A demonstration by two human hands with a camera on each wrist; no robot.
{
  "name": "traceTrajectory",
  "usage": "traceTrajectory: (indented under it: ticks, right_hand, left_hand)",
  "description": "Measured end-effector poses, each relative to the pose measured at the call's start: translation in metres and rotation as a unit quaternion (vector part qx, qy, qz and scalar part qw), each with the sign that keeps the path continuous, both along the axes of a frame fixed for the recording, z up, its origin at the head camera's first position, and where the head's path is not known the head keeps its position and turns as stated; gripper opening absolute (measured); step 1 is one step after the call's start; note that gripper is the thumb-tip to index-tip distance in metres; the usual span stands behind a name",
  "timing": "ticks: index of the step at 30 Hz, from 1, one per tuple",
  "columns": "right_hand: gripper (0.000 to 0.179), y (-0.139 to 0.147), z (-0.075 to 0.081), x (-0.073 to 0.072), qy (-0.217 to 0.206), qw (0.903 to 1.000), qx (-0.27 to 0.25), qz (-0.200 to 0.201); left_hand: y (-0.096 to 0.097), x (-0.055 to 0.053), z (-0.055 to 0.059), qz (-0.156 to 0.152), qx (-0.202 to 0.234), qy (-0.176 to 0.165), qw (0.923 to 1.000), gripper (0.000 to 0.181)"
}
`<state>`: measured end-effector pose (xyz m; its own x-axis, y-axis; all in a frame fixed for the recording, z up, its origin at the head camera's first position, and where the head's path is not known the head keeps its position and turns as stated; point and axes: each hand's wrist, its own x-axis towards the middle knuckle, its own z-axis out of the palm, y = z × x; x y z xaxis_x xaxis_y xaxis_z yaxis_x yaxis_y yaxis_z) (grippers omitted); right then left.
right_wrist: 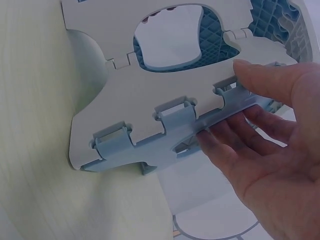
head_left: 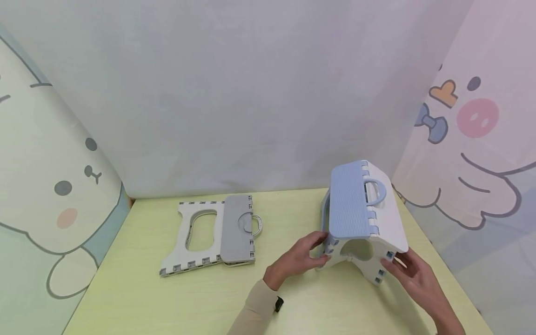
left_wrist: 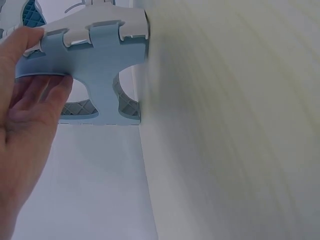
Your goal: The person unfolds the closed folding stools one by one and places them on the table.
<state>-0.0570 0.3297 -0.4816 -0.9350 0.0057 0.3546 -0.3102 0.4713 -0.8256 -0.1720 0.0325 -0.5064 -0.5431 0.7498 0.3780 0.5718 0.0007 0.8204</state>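
A blue and white folding step stool (head_left: 349, 200) stands partly unfolded at the right of the table, its two top panels sloping down from a raised hinge line with a blue carry handle. My left hand (head_left: 299, 256) grips its left leg edge, thumb on one side and fingers behind, as the left wrist view shows on the blue leg panel (left_wrist: 100, 55). My right hand (head_left: 418, 279) pinches the right leg edge; in the right wrist view the thumb lies on the white end panel (right_wrist: 165, 95) and the fingers lie against the blue side.
A grey and white folding stool (head_left: 238, 232) lies folded flat on the left of the yellow-green table (head_left: 201, 302). A pale curtain (head_left: 268, 102) hangs behind the table. Cartoon-printed sheets (head_left: 494, 186) flank both sides, the right one near the stool.
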Motion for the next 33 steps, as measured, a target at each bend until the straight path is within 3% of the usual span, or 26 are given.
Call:
traceTrajectory:
  ticks: [10,18,25,33]
  right_hand:
    - [0.054,0.0017,0.0,0.0011,-0.03,0.9994,0.015,-0.005]
    - [0.051,0.0006,0.0009,0.0015,-0.031,0.9993,0.02,-0.005]
    - [0.052,0.0018,0.0014,0.0024,-0.031,0.9994,0.01,0.003]
    - [0.055,0.0033,0.002,0.0044,-0.038,0.9993,0.005,0.002]
  left_hand:
    - [0.0023,0.0032,0.0032,0.012,-0.031,0.02,0.9992,0.052]
    - [0.003,0.0037,0.0031,0.017,-0.023,0.027,0.9992,0.053]
    - [0.0025,0.0042,0.0027,0.04,-0.027,0.071,0.9963,0.05]
    - [0.0001,0.0042,0.0032,0.045,-0.017,0.086,0.9951,0.05]
